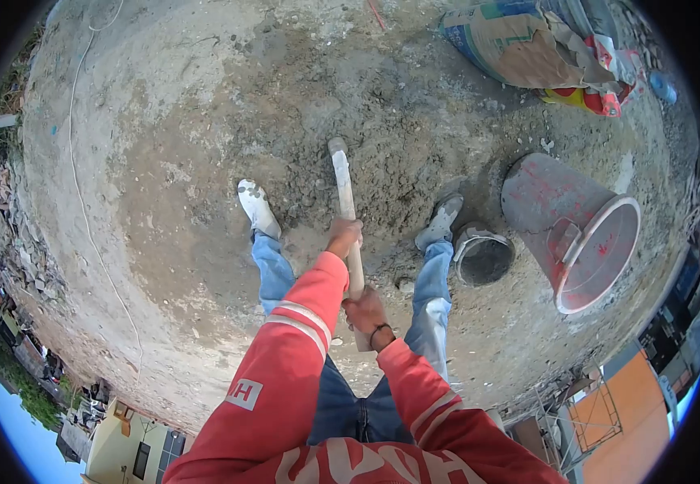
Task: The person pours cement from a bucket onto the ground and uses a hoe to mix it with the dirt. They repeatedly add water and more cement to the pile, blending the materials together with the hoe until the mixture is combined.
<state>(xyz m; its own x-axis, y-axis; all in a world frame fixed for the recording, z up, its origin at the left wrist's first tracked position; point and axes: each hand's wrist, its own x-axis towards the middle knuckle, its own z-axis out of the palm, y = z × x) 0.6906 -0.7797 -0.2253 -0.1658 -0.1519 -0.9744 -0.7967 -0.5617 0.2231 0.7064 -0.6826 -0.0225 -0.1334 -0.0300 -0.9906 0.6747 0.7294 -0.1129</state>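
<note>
Both my hands are closed around the pale wooden handle of a hoe [343, 179]. Farther along the handle, my left hand [344, 236] grips near its middle. My right hand [367, 314], with a dark band at the wrist, holds it closer to my body, near the butt end. The hoe's far end, grey and caked, overlaps a patch of damp grey mortar or mud [398, 173]; its blade is hidden. My feet stand apart on either side of the handle, the left shoe [258, 207] pale and smeared.
A small dark bucket [484, 256] stands beside my right foot. Farther right, a large grey bucket [555, 218] lies on its side, red-stained. Torn cement bags [519, 48] are at the upper right. A thin cord [83, 185] runs along the ground at left.
</note>
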